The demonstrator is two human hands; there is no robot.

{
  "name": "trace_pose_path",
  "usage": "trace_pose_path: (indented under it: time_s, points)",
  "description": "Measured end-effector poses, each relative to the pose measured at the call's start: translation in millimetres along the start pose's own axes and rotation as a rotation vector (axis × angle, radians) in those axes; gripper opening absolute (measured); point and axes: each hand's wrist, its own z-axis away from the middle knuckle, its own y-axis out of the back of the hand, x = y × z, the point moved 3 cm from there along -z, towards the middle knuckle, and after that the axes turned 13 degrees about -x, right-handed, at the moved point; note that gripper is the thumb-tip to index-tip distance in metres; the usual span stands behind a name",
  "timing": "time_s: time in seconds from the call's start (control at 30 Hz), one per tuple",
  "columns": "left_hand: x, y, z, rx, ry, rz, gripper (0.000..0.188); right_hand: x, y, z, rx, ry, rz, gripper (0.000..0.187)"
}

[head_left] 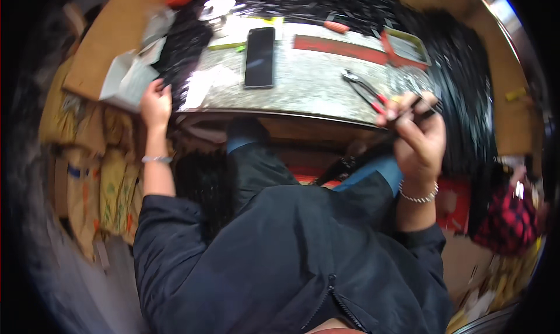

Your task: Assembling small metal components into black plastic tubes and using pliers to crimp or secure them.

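Observation:
My right hand [419, 137] is raised at the table's right front edge, fingers closed round thin black strips [382, 140] that trail down toward my lap. Beside its fingertips lie pliers [366, 90] with red handles, on the grey work surface [315, 89]. Out at the left edge of that surface, my left hand [156, 108] has its fingers curled together against a pile of black strips [182, 54]. Something dark shows at its fingertips, but blur hides what it is.
A dark phone [259, 57] lies mid-table. Behind are a red bar [340, 48], an orange-handled tool [336, 27] and a red-sided tray [406, 46]. More black strips [466, 95] drape over the right side. An opened white box [121, 80] stands at left.

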Motion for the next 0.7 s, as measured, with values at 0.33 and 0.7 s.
trace_pose_path:
  time_s: [0.33,0.7]
  points:
    - [203.0,-18.9,-16.1,-0.288,-0.15,1.098,0.027,21.8,0.3,4.2,0.098,-0.013,-0.047,0.02]
    - [396.7,-30.2,25.8,-1.24,-0.53,1.733,0.03,27.3,-5.0,9.9,0.062,0.031,-0.102,0.021]
